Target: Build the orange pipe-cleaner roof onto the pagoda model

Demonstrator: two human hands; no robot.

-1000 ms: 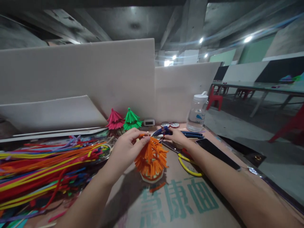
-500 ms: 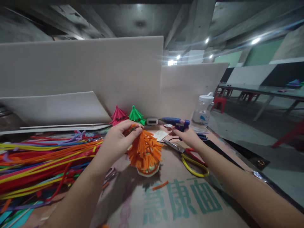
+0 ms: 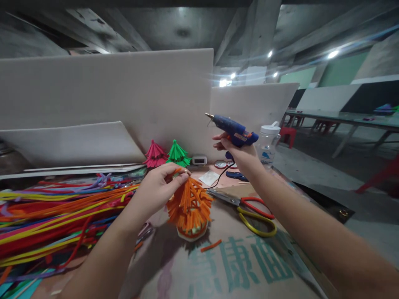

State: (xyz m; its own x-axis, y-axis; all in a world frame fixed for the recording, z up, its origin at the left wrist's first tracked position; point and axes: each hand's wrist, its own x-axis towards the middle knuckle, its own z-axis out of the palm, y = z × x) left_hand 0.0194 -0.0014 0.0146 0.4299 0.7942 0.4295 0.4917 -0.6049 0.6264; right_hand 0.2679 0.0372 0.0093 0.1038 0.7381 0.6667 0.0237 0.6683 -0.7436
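My right hand (image 3: 241, 151) is wrapped round a blue hot glue gun (image 3: 233, 129), raised above the table with its metal nozzle pointing left. My left hand (image 3: 165, 182) is closed in a pinch at the top of an orange pipe-cleaner tree (image 3: 190, 203). A bit of orange shows at the fingertips; whether it is a separate piece I cannot tell. The tree stands upright on a pale base, its layers of short orange strips hanging outward. Scissors (image 3: 241, 203) with one red and one yellow handle lie open to its right. A loose orange pipe-cleaner piece (image 3: 211, 246) lies in front.
Many coloured pipe cleaners (image 3: 62, 211) cover the left side. A pink tree (image 3: 155, 154) and a green tree (image 3: 178, 153) stand behind, beside a small white digital device (image 3: 199, 160). A clear bottle (image 3: 268, 143) stands back right. White boards (image 3: 109, 91) rise behind.
My right hand has lifted the glue gun up off the table area, away from beside the scissors. The left hand stays at the orange tree's top, shifted only slightly.
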